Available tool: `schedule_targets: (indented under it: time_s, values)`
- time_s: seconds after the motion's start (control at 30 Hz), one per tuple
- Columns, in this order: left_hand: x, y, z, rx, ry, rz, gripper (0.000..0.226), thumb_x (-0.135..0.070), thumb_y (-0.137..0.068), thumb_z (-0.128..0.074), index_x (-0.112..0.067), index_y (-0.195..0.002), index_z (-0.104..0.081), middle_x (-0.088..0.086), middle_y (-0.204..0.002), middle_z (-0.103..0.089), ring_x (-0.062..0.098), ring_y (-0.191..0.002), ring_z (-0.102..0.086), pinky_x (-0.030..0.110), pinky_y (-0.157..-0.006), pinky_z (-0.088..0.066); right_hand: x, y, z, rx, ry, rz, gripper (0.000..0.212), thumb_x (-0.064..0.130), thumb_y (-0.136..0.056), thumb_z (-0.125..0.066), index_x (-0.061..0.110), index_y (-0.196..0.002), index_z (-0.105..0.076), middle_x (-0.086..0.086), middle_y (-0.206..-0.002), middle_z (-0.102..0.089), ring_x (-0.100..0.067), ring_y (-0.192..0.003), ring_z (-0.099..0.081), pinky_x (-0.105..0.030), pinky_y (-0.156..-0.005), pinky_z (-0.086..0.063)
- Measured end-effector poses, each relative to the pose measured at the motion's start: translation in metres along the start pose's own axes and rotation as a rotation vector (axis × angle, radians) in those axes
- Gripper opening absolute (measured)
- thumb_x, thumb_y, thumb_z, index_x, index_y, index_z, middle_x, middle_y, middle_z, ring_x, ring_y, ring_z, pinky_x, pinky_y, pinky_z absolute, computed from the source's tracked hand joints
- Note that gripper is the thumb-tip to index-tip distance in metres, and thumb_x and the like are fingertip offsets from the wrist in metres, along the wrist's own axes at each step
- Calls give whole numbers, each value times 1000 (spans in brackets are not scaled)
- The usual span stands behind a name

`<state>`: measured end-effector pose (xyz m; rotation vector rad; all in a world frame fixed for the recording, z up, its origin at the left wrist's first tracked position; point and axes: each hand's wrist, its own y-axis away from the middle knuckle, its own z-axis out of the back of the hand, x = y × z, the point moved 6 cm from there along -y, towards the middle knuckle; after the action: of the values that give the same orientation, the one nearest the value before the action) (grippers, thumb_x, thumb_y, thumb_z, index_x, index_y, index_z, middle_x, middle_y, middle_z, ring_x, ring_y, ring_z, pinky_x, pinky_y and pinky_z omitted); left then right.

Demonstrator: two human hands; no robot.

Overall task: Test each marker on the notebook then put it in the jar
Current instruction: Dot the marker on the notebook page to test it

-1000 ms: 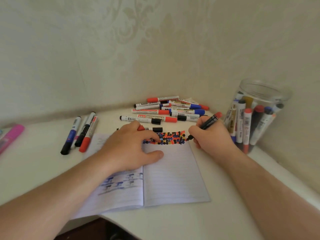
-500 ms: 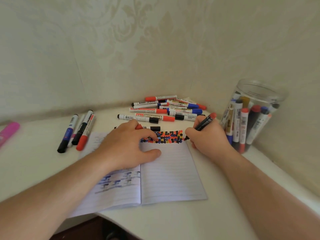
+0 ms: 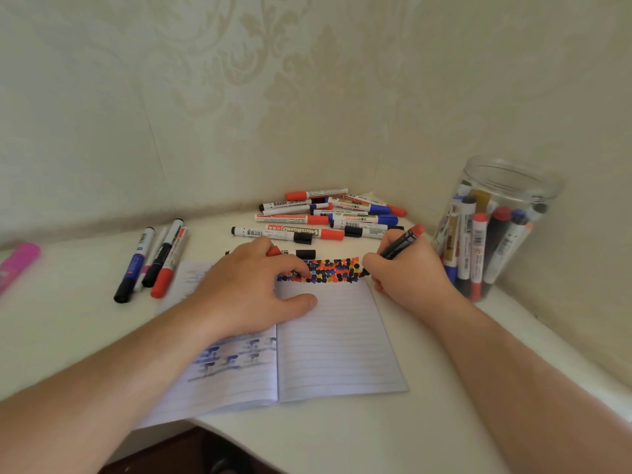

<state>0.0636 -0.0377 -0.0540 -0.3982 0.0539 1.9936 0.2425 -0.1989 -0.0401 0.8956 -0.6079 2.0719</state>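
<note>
White desk (image 3: 85, 336): the left hand (image 3: 249, 295) lies flat, pinning the notebook (image 3: 338, 340), while the right hand (image 3: 407, 278) grips a marker (image 3: 398, 246), best dabbed lightly beside the dots (image 3: 328, 270).

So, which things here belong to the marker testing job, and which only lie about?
Belonging to the job:
- marker gripped by the right hand
- notebook, pressed by the left hand
- jar
- marker pile

Lying about:
- pink highlighter
- wall
</note>
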Motion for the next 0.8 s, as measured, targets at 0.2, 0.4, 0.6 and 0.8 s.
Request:
schedule_targets:
  time_s: [0.2,0.4,0.6,0.8]
  values:
    - [0,1,0,11,2,3,54,-83,-75,-54,-60,-124,-56,-22,-99,-37,8,-103,-41,30,-81,-36,0,1,-1,6,3,-16,16,21,-86,-73,7,-84,-64,-14,-72,-73,-24,-60,-69,-36,-63,-62]
    - [-2,3,2,21,1,-4,53,-81,-78,-49,-59,-126,-54,-24,-99,-36,7,-103,-40,30,-81,-37,0,0,-1,10,22,-28,17,21,-86,-70,5,-86,-63,-17,-75,-72,-15,-58,-63,-34,-63,-58]
    - [-1,7,8,-120,181,-60,41,-23,-107,-41,-40,-143,-35,-17,-115,-57,5,-107,-50,32,-92,-45,11,4,2,-19,-203,87,22,10,-89,-72,14,-75,-56,10,-54,-50,-5,-51,-46,-20,-49,-42]
    - [6,9,13,-174,379,-11,32,-28,-96,-72,-37,-109,-44,-19,-116,-73,5,-106,-65,27,-91,-49,34,22,-20,439,-921,106,13,9,-85,-75,21,-90,-78,-9,-79,-68,-19,-69,-60,-25,-61,-53]
